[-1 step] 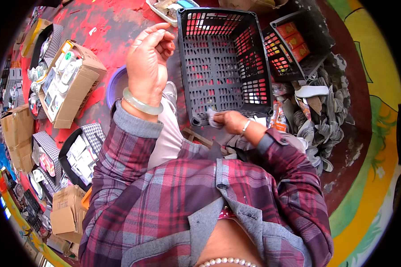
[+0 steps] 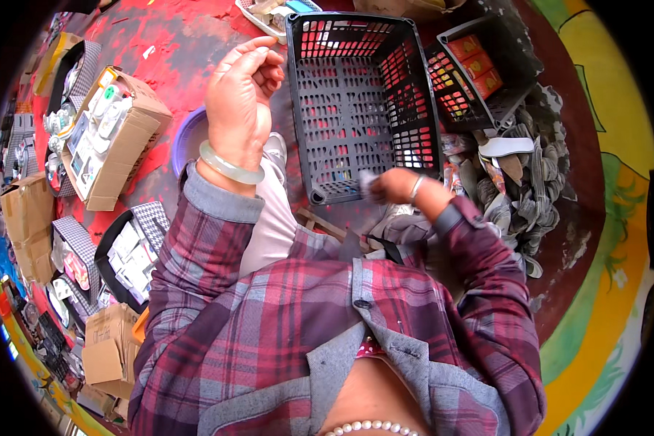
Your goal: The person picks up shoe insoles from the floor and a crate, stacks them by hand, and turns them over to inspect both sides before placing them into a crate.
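Note:
A black plastic crate (image 2: 352, 109) with slotted walls and floor stands in front of me, its inside bare. At its near rim my right hand (image 2: 394, 187) is closed on a small greyish cloth (image 2: 368, 182), which lies against the near right part of the rim; the cloth is partly hidden by my fingers. My left hand (image 2: 240, 105) is raised beside the crate's left wall. Its fingers are loosely bent and partly apart, with nothing seen in them.
On the right, a second black crate (image 2: 512, 73) holds red-orange boxes (image 2: 476, 65), with a heap of grey insoles (image 2: 523, 189) beside it. A purple basin (image 2: 184, 142) is partly hidden by my left arm. Cardboard boxes (image 2: 142, 120) and checked bins (image 2: 127, 251) of goods crowd the left.
My right hand has moved right and slightly up along the crate's near rim, the cloth going with it. My left hand stays nearly still.

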Tool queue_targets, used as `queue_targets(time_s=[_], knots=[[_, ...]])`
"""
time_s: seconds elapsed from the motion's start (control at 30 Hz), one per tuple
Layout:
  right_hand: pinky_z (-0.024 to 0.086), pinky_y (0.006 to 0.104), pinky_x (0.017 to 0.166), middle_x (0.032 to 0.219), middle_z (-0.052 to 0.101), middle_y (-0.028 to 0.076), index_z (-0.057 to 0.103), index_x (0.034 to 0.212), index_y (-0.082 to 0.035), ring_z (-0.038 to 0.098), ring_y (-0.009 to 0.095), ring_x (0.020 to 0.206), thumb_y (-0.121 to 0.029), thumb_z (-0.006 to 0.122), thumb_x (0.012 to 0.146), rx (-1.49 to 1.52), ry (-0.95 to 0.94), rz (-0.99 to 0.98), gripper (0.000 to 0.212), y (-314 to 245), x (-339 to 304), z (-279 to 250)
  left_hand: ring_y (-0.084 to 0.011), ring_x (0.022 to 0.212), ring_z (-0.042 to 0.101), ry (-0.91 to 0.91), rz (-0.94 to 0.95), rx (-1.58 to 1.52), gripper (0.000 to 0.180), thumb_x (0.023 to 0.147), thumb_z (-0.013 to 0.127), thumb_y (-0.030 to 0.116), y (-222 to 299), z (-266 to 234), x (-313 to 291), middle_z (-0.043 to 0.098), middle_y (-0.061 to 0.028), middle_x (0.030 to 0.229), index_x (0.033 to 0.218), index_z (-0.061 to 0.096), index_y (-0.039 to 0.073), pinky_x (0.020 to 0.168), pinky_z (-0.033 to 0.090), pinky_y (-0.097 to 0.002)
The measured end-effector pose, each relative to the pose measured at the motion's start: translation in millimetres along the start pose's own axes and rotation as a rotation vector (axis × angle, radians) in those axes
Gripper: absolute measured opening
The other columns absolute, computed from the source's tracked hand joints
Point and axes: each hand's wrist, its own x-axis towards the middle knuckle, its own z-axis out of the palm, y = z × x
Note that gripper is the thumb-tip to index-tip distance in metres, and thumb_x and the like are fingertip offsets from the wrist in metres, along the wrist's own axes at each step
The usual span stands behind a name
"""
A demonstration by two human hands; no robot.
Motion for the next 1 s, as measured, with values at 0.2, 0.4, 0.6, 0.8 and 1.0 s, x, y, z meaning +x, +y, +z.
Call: queue_targets(time_s=[0.2, 0.4, 0.6, 0.8, 1.0], knots=[[0.049, 0.0397, 0.084, 0.104, 0.065, 0.016, 0.067, 0.102, -0.008, 0.062, 0.03, 0.1, -0.029, 0.055, 0.082, -0.012, 0.168, 0.448, 0.032, 95.6, -4.5, 0.7, -0.0118, 0.068, 0.055, -0.034, 0.024, 0.008, 0.021, 0.088, 0.051, 0.008, 0.3, 2.1, -3.1, 0.062, -0.0054, 0.082, 0.106, 0.058, -0.002, 0.064, 0.044, -0.0225], [0.048, 0.0405, 0.085, 0.112, 0.062, 0.016, 0.064, 0.103, -0.004, 0.061, 0.033, 0.099, -0.024, 0.056, 0.079, -0.325, -0.192, -0.313, 0.032, 48.1, 101.4, 30.2, -0.0114, 0.071, 0.055, -0.054, 0.008, 0.064, 0.022, 0.089, 0.051, 0.01, -4.7, 10.4, -3.4, 0.061, -0.0051, 0.083, 0.106, 0.058, -0.002, 0.068, 0.044, -0.0229], [0.048, 0.0418, 0.084, 0.11, 0.063, 0.015, 0.063, 0.108, -0.007, 0.061, 0.031, 0.099, -0.024, 0.055, 0.08, 0.332, -0.003, -0.15, 0.034, -38.2, 146.1, 17.5, -0.0106, 0.064, 0.056, -0.061, -0.034, 0.012, 0.018, 0.088, 0.051, 0.009, -9.2, 22.8, -0.6, 0.063, -0.0065, 0.079, 0.1, 0.06, -0.001, 0.062, 0.043, -0.0226], [0.046, 0.0379, 0.09, 0.116, 0.062, 0.012, 0.065, 0.112, -0.013, 0.059, 0.026, 0.107, -0.038, 0.049, 0.084, -0.252, -0.178, 0.002, 0.04, 128.5, 74.2, 83.6, -0.0114, 0.067, 0.054, -0.114, -0.043, -0.015, 0.02, 0.088, 0.052, 0.009, -4.7, 15.5, 1.7, 0.062, -0.0062, 0.081, 0.103, 0.059, -0.002, 0.064, 0.043, -0.023], [0.046, 0.0408, 0.089, 0.109, 0.063, 0.018, 0.066, 0.103, -0.004, 0.06, 0.031, 0.104, -0.031, 0.051, 0.082, 0.143, -0.14, 0.131, 0.038, 14.7, 109.9, 34.8, -0.0104, 0.063, 0.054, -0.069, -0.039, 0.038, 0.017, 0.087, 0.054, 0.01, -5.8, 26.3, 2.8, 0.063, -0.0063, 0.078, 0.098, 0.061, -0.001, 0.062, 0.043, -0.0221]])
